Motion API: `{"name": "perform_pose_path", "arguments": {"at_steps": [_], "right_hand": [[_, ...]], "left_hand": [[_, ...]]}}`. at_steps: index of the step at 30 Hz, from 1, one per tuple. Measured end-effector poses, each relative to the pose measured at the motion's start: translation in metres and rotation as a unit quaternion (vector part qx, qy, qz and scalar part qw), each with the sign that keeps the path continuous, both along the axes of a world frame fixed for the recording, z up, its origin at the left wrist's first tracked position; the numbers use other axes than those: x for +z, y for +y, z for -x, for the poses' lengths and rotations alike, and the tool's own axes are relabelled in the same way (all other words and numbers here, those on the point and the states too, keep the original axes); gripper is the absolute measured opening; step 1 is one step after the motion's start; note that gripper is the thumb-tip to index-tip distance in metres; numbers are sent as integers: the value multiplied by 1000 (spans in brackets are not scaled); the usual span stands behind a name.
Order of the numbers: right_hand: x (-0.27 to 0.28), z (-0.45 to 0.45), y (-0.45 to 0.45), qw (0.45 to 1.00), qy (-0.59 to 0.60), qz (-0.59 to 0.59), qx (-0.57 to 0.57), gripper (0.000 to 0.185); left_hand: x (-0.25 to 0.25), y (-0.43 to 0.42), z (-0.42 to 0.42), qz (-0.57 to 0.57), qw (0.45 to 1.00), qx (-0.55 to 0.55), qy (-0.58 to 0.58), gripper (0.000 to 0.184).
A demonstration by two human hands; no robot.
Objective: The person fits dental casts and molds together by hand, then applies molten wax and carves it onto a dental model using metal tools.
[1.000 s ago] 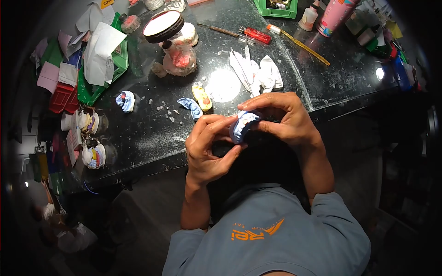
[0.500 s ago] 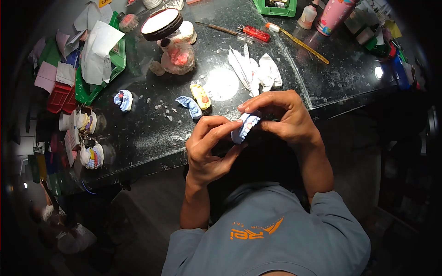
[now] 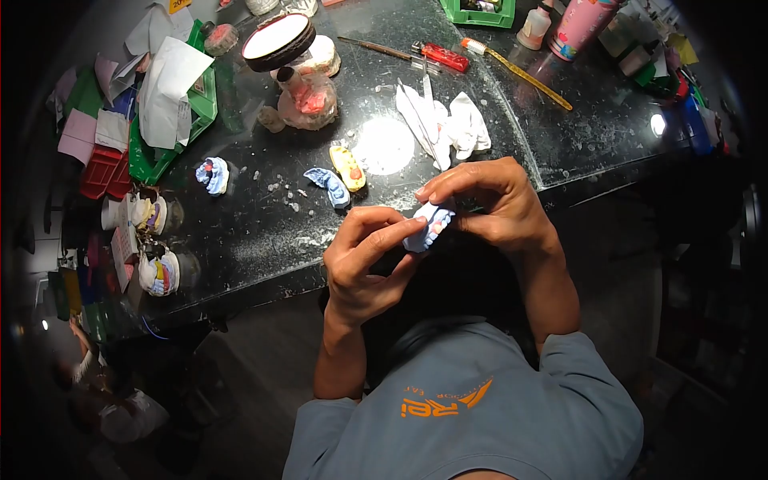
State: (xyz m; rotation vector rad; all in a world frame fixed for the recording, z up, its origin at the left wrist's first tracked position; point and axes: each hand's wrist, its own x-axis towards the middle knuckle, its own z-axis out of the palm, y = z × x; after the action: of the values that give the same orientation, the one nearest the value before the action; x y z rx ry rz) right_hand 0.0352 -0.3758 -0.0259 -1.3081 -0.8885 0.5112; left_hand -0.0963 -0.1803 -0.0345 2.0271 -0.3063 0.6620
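A blue-and-white dental model (image 3: 429, 229) with a row of teeth and a pinkish patch is held up at the bench's front edge. My left hand (image 3: 364, 260) is closed on its left side, with fingers on top and the thumb below. My right hand (image 3: 492, 204) grips the opposite side between thumb and fingers. Just beyond, a blue dental piece (image 3: 327, 186) and a yellow dental piece (image 3: 349, 168) lie side by side on the dark bench (image 3: 240, 240). Farther left sits another blue dental model (image 3: 213, 175) with a red spot.
White tissue (image 3: 468, 128) with tweezers (image 3: 428, 132) lies beyond my hands. Behind are a red lighter (image 3: 445, 58), a yellow-handled brush (image 3: 524, 76), a glass jar (image 3: 308, 102) and a pink cup (image 3: 582, 28). Mounted models (image 3: 160, 270) and a green bin (image 3: 206, 108) stand left. A person is at lower left.
The dental model has tilted in my hands, and its tooth side now shows more. My left index finger has shifted slightly over it. Things on the bench stay put.
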Motion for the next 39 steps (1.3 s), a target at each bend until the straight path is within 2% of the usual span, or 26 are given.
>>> {"name": "perform_pose_path", "arguments": {"at_steps": [3,6,10,21,34,39], "right_hand": [[-3,-1,1,999,-49,5,-20,34],[12,2,-1,995,-33,85,-41,38],[-1,0,-1,999,4,34,-37,41],[2,-1,-1,999,-13,40,-34,42],[4,-1,-1,998,-22,48,-32,41],[3,0,0,999,11,49,-21,44]], "left_hand": [[-2,0,0,83,995,-32,42,60],[7,0,0,227,963,-63,128,59],[6,10,-1,251,948,-95,171,60],[11,13,-2,287,928,-119,205,63],[7,15,-1,270,934,-113,203,62],[8,13,-1,268,939,-108,188,62]]}}
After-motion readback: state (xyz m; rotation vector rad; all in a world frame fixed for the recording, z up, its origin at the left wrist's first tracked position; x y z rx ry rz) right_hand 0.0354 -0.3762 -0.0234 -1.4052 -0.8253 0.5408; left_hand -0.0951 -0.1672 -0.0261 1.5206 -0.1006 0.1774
